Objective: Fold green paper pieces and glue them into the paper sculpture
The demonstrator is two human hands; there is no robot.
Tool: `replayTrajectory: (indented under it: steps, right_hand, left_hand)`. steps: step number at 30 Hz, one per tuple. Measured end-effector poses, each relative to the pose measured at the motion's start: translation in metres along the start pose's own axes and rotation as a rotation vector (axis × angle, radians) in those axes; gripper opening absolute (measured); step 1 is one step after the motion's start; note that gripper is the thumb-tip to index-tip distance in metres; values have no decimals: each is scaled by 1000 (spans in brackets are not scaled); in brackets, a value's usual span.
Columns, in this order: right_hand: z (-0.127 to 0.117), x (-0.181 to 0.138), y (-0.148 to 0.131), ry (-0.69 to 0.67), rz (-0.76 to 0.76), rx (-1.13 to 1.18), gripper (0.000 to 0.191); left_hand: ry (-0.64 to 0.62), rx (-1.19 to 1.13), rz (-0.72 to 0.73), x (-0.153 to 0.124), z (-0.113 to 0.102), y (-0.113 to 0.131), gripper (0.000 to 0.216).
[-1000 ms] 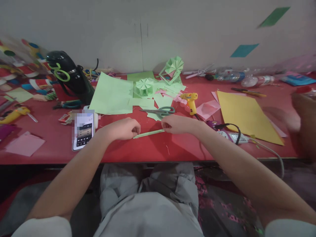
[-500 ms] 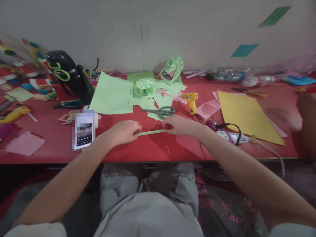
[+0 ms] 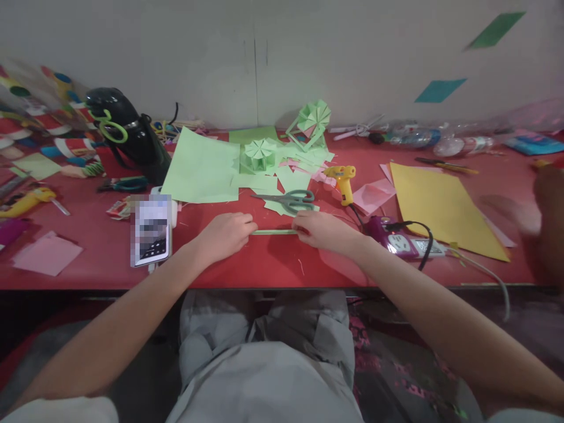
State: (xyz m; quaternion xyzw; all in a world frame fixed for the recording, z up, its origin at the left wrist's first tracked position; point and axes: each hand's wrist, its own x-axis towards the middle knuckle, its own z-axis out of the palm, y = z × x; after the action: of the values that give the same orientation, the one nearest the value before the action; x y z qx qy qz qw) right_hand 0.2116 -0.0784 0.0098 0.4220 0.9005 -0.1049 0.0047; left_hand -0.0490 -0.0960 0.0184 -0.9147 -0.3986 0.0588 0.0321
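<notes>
A narrow strip of folded green paper (image 3: 275,232) stretches between my two hands, low over the red tabletop. My left hand (image 3: 229,234) is closed on its left end, fingers curled down. At the other end my right hand (image 3: 316,228) pinches the strip. Both hands cover the tips of the strip. Just beyond them lie grey-green scissors (image 3: 294,201) on green paper scraps. Farther back stands a small pleated green paper wheel shape (image 3: 259,155), with a larger folded green paper model (image 3: 314,117) behind it.
A yellow glue gun (image 3: 342,181) stands right of the scissors, near a purple power strip (image 3: 392,236). Yellow paper (image 3: 440,205) lies right, a phone (image 3: 152,232) and black bottle (image 3: 127,132) left. Another person's blurred hand (image 3: 522,211) is at the right edge.
The strip has gone from slightly slanted to nearly level. My left hand's fingers have shifted slightly; both hands keep hold of the strip.
</notes>
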Motion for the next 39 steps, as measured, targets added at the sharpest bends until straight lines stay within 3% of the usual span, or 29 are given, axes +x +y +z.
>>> replayTrajectory:
  steps: [14,21,26,30,39]
  right_hand:
    - [9,-11,-21,-5,20,-308,22]
    - [15,-12,-20,36,0,-332,19]
    - [16,-14,-20,57,-22,-340,18]
    - [15,-14,-21,46,-9,-348,17]
    - [14,-13,-24,19,17,-351,18]
  left_hand:
    - [138,132,-129,-4,13,29,23]
    - [109,33,-296,-3,16,49,30]
    - [191,-112,-236,0,29,69,47]
    - [182,-179,-262,1,37,81,56]
    - [150,-198,-281,0,35,82,60]
